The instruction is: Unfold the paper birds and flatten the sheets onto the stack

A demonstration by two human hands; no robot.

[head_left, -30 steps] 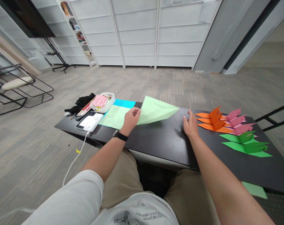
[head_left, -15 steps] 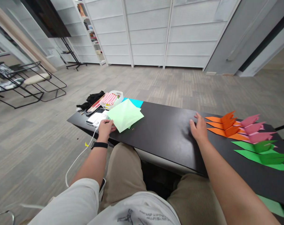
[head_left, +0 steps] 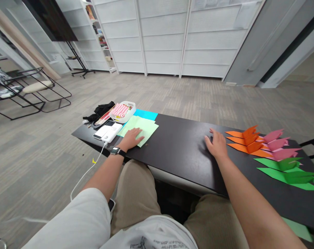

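Observation:
My left hand (head_left: 132, 138) lies flat, fingers spread, on the light green paper sheets (head_left: 149, 129) at the left part of the dark table. A blue sheet (head_left: 149, 114) shows from under them at the back. My right hand (head_left: 217, 143) is at the table's right half with its fingers apart and nothing in them. Just right of it stand folded orange paper birds (head_left: 250, 140). Beyond those are pink paper birds (head_left: 278, 145), and nearer to me are green paper birds (head_left: 288, 173).
Left of the sheets lie a white phone-like device (head_left: 108, 131) with a white cable (head_left: 88, 167), a white basket (head_left: 129, 110) and a black cloth (head_left: 101, 110). A pale green sheet (head_left: 298, 228) sits by the near right edge of the table (head_left: 182, 145).
My left hand has let go of the raised corner of the top green sheet and moved right to lie flat on the paper. My right hand has hardly moved.

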